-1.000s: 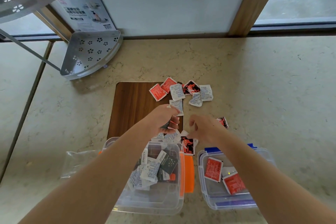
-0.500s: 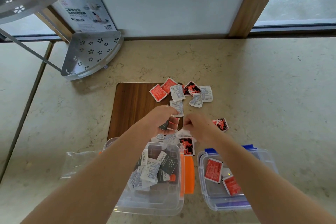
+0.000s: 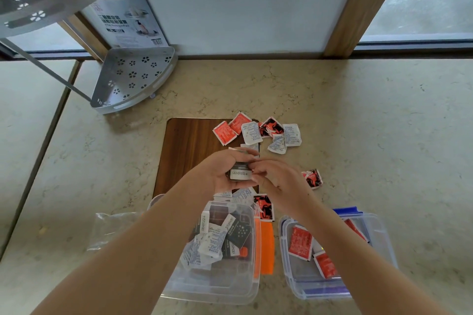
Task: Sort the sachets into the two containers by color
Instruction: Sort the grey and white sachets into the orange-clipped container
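Your right hand [image 3: 277,181] is now closing in, joining your left hand [image 3: 225,174], which is clamping the dark white-labelled sachets [image 3: 240,173]; a drop into the near-left clear orange-latched container [image 3: 252,286] is likely coming.

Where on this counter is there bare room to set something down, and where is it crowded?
Bare: the counter right of the sachet pile, and the board's left part. Crowded: around both hands, left and right, and between the orange-clip box and blue-clip box.

Print on sachets [image 3: 252,133] and leaning box [image 3: 130,24] too small or blurred; barcode on box, nothing readable.
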